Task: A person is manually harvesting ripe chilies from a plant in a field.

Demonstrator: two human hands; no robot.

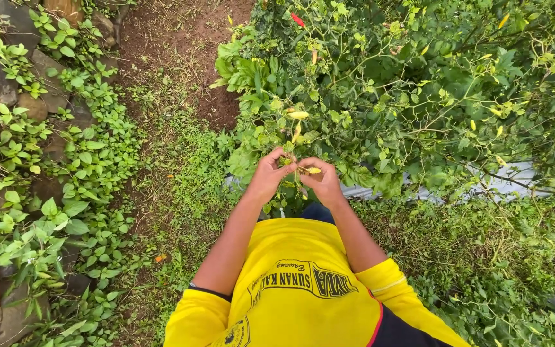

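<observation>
Here both hands met at the near edge of the chilli bush (406,96). Left hand (268,175) curled around a stem, fingers closed. Right hand (324,182) pinched a small yellow chilli (314,170), its long axis roughly level, pointing toward the left hand. More yellow chillies (298,115) hung just beyond the left fingertips, so the left was nearer

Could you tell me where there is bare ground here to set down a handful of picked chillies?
Bare soil lies open between the leafy weeds and the chilli bush. The low grass strip below it is fairly flat too. Around the left hand and right hand branches crowd in; right of the bush, dense weeds.
</observation>
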